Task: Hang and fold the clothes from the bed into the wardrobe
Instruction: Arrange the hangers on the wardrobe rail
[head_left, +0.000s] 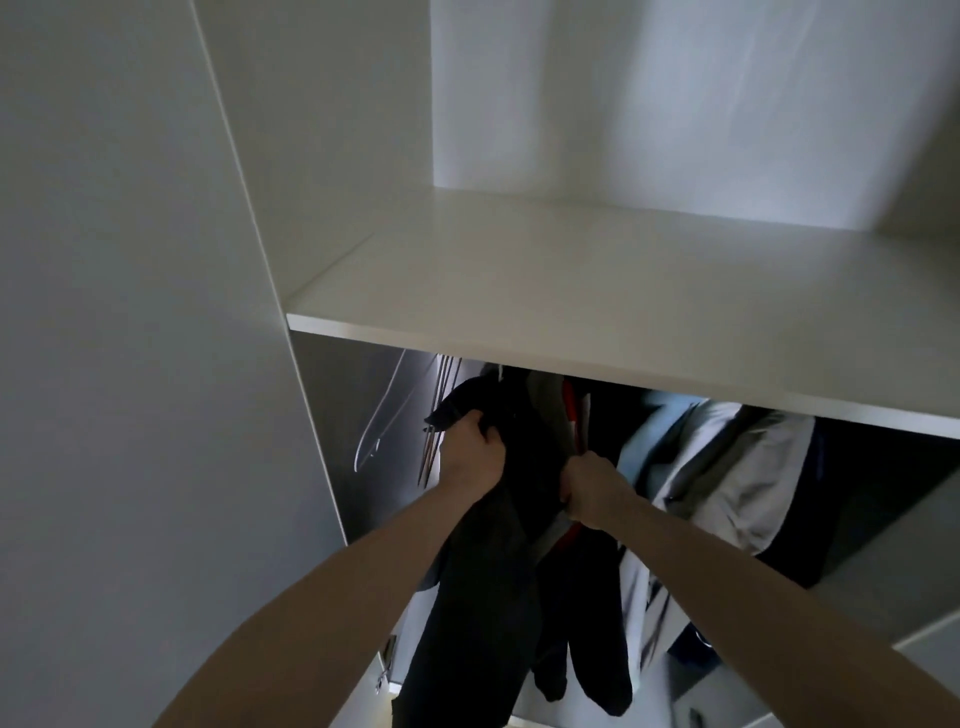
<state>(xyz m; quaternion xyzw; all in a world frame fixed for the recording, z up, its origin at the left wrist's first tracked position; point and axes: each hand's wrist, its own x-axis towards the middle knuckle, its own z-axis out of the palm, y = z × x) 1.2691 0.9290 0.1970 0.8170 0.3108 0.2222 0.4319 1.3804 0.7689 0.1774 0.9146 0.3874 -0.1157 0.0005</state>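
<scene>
A dark garment (483, 587) hangs in the wardrobe just under the white shelf (597, 306). My left hand (474, 453) grips its upper left part, near the shoulder. My right hand (592, 491) grips its right edge a little lower. The garment's top reaches up under the shelf, where the rail and its hanger are hidden. Its lower part drops between my forearms.
Several clothes hang to the right: a red and grey piece (569, 410), a light blue one (649, 441), a pale grey shirt (748, 478). Bare hangers (384, 421) hang at the left by the wardrobe's side panel (130, 312). The upper compartment's back wall (675, 104) rises above the shelf.
</scene>
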